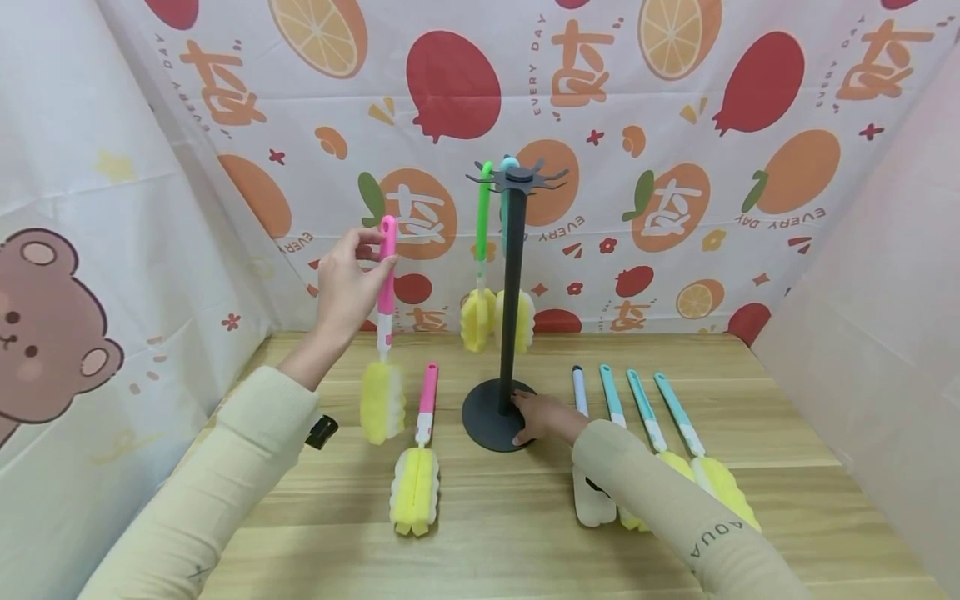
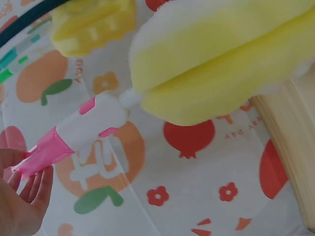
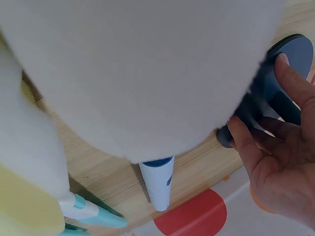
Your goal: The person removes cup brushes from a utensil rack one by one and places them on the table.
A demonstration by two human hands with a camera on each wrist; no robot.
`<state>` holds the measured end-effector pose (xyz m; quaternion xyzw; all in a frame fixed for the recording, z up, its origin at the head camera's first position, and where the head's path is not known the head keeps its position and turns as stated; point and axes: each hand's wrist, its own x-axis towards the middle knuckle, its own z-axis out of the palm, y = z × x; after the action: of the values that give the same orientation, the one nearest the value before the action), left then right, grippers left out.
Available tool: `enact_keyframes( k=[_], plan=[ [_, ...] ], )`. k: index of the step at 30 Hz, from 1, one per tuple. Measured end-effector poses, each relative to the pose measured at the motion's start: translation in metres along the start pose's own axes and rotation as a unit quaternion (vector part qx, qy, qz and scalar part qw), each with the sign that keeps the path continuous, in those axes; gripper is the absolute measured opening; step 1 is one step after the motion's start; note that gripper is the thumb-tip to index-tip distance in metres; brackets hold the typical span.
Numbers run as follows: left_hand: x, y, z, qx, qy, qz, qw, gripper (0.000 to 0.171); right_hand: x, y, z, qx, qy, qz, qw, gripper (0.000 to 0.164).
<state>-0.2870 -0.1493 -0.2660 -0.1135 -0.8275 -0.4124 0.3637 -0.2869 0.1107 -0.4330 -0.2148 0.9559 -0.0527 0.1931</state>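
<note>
My left hand [image 1: 348, 279] pinches the pink handle of a sponge bottle brush [image 1: 386, 292] near its top. The brush hangs upright in the air, its yellow and white sponge head [image 2: 206, 73] lowest. My right hand [image 1: 542, 415] rests on the round base of a black rack stand [image 1: 480, 417], thumb and fingers spread beside the pole. In the right wrist view its thumb and fingers touch the dark base [image 3: 295, 54]. A green-handled brush [image 1: 482, 225] and a teal-handled brush [image 1: 522, 321] hang from the rack's hooks. The teal one is partly behind the pole.
Another pink-handled brush [image 1: 415, 487] lies left of the stand. To the right lie several teal-handled brushes [image 1: 678, 414] and a white-headed brush with a pale blue handle [image 1: 581, 392]. My right sleeve partly covers them. Printed cloth [image 1: 600, 100] encloses the table's back and sides.
</note>
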Motion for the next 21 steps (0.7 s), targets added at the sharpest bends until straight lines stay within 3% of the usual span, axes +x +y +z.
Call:
enact_keyframes(
  k=[7,13,21],
  plan=[
    [-0.003,-0.019,-0.003,0.034,-0.047,-0.06,0.9965,0.027,0.002,0.001,0.002,-0.002,0.004,-0.002,1.0,0.075],
    [-0.005,-0.036,-0.006,0.076,-0.084,-0.081,0.9903,0.028,0.002,0.001,0.001,-0.002,0.003,-0.001,1.0,0.076],
    [-0.018,-0.061,-0.002,0.086,-0.14,-0.122,0.979,0.027,0.001,0.001,0.0,0.005,0.002,0.002,1.0,0.075]
  ],
)
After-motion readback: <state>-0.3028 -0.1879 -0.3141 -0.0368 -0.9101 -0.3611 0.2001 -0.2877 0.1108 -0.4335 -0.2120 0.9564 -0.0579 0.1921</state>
